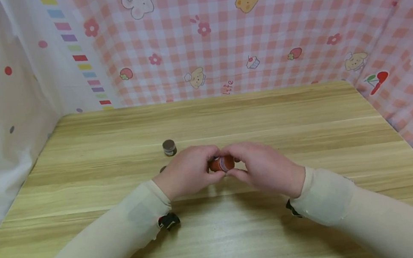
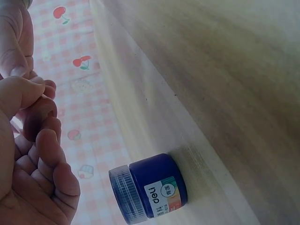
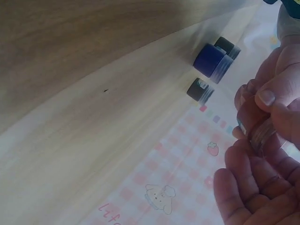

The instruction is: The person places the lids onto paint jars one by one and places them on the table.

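Observation:
Both hands meet over the middle of the table around one small orange-red paint jar [image 1: 221, 164], which lies tilted on its side between them. My left hand [image 1: 192, 171] grips the jar's body from the left. From the right, my right hand [image 1: 266, 171] pinches the other end with thumb and fingers. In the right wrist view, the jar's clear-sided lid [image 3: 263, 136] faces the right hand's fingers, and whether it is loose cannot be told. Fingers cover much of the jar. Near the left hand stands a blue paint jar [image 2: 157, 190] with a "deli" label, almost hidden in the head view.
A dark paint jar [image 1: 169, 147] stands beyond the left hand. The right wrist view shows two dark jars, one farther [image 3: 226, 45] and one nearer [image 3: 198, 90], beside the blue one. Patterned cloth [image 1: 218, 37] hangs behind the wooden table [image 1: 205, 120] and along its sides.

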Tool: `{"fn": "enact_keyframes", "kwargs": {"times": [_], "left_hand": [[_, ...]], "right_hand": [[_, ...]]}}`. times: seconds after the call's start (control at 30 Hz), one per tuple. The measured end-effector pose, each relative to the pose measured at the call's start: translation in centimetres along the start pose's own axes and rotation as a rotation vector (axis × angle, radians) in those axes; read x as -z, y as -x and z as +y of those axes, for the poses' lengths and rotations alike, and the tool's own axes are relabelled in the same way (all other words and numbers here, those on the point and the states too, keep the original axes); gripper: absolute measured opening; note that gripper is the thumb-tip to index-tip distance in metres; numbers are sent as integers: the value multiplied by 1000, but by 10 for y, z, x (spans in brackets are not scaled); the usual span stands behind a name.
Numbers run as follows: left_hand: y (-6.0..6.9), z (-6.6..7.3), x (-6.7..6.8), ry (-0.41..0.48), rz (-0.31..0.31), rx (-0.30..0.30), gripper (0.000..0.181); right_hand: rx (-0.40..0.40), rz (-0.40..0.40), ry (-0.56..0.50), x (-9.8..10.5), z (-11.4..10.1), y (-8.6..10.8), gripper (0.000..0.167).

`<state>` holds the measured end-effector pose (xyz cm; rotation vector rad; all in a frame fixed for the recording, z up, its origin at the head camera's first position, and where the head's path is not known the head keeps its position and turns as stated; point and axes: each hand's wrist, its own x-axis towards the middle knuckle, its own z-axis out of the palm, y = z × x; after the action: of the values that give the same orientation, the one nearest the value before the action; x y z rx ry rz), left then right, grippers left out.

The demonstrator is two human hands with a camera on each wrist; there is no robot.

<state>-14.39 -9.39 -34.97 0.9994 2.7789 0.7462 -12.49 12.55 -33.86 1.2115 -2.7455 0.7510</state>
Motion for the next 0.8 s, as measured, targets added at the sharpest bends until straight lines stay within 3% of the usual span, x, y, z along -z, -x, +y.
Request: {"fn": "enact_keyframes", "kwargs": {"times": [0.53,0.8], "left_hand": [[1,-3,3,33,-41,-5,15],[0,1,2,32,-2,11,15]], "right_hand": [[75,65,33,-2,-1,-1,38],[-166,-29,-60,0,-4,-1,21]]}}
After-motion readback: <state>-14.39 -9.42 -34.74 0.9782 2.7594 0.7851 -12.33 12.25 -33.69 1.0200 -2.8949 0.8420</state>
